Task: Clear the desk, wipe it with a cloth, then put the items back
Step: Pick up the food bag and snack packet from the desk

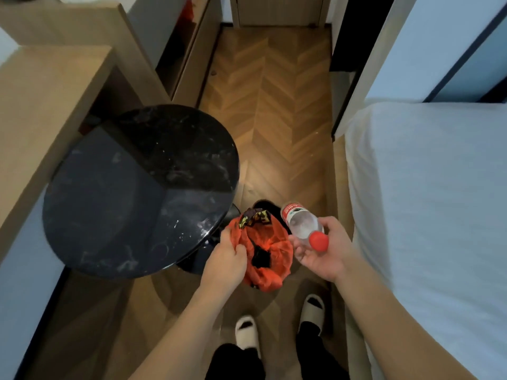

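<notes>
- Both my hands are low centre: left hand (225, 263) clutches the orange bag (263, 253) rim.
- Right hand (326, 250) grips the bottle (301, 226), red cap toward me, base pointing away over the bag.

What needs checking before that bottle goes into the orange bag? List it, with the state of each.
1. Bottle held securely: ok, the right hand grips it near the red cap.
2. Cap on: ok, it sits on the neck.
3. Orange bag held: ok, the left hand grips its rim.
4. Bag mouth wide enough: not ok, it is bunched, with only a small dark gap showing.
5. Bottle over the opening: not ok, it is off to the right side of the bag.
6. Round black table cleared: ok, nothing stands on it, only smears.
</notes>
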Tool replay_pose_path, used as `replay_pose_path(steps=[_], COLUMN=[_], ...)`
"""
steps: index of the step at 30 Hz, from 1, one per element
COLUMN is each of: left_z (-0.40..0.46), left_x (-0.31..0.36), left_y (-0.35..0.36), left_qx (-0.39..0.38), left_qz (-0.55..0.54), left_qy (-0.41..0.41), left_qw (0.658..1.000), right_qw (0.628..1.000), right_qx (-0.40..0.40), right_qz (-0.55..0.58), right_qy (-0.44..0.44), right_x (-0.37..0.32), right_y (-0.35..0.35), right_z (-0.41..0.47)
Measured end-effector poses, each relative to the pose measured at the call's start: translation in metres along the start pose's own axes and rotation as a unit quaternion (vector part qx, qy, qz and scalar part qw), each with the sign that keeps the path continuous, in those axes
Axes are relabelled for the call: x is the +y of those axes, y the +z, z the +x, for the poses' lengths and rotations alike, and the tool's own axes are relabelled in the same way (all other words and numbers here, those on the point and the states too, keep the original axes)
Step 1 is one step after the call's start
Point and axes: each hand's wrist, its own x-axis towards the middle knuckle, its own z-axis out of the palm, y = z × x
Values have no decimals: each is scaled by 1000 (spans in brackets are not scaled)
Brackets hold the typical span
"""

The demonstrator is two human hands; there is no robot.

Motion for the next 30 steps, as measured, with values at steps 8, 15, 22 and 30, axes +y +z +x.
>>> replay_pose_path(steps=[8, 15, 22, 30], left_z=[166, 310, 405, 447], left_x=[-53, -130, -169, -189], left_y=[101, 199, 258, 293], left_qx=[-11, 125, 136, 5], left_qz=[158, 183, 335, 382], left_qy=[-37, 48, 153, 89], left_qw=[987, 974, 919, 920], right_qw=[985, 923, 699, 634], right_qx=[31, -47, -50, -64], right_qz=[-166, -381, -688, -762], right_qy=[22, -29, -188, -113], right_x=[-30, -17, -16, -1], right_y=[-81, -150, -144, -129], right_z=[217, 410, 480, 484])
